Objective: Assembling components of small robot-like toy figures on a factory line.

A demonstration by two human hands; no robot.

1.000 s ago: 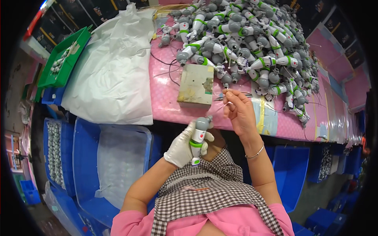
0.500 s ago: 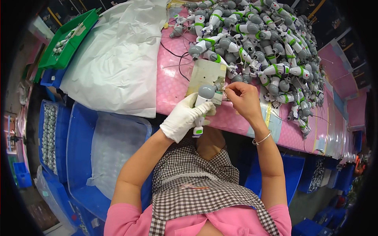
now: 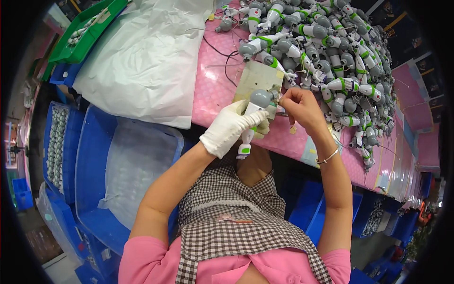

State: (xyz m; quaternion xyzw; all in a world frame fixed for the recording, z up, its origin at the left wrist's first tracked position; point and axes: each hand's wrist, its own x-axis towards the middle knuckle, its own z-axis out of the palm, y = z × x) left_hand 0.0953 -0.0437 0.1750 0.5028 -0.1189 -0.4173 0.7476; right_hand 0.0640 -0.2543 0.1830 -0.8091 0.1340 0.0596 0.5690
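Raising the grey-balled, white-and-green plastic limb before the beige metal box, we're gripping it in our white-gloved left hand; our bare right hand is joining at its ball end, fingertips pressing together, on what we can't tell.

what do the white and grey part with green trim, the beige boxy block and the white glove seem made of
White and grey part with green trim: likely moulded plastic, smooth, its round grey end catching light. Beige boxy block: perhaps painted metal or wood, dull and marked. White glove: probably knit fabric, matte with soft folds.
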